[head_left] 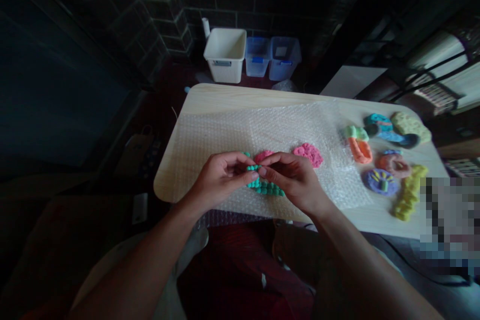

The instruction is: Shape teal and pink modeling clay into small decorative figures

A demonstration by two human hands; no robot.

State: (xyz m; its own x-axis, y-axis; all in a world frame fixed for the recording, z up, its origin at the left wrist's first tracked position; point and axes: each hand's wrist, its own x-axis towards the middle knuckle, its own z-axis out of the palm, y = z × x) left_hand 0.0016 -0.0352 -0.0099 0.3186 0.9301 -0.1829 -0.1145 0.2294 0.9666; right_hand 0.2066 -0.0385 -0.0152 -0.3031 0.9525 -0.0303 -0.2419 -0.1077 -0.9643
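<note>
Both hands meet over the sheet of bubble wrap (pixel 210 135), fingertips pinched close together. My left hand (pixel 225 175) and my right hand (pixel 290 175) grip a short strip of small green clay-like balls (pixel 253 167) between thumbs and forefingers. Below the fingers lies a larger piece of green balls in rows (pixel 270 190), partly covered by the right hand. A pink lumpy piece (pixel 264 155) sits just behind the fingertips. Another pink lumpy piece (pixel 308 154) rests beyond my right hand.
Several coloured clay-like shapes stand at the table's right: an orange and green one (pixel 360 149), a purple disc (pixel 380 182), a yellow strip (pixel 410 192) and a blue dumbbell-like shape (pixel 392 135). Past the far table edge (pixel 240 91) are a white bin (pixel 225 55) and two clear boxes (pixel 285 57).
</note>
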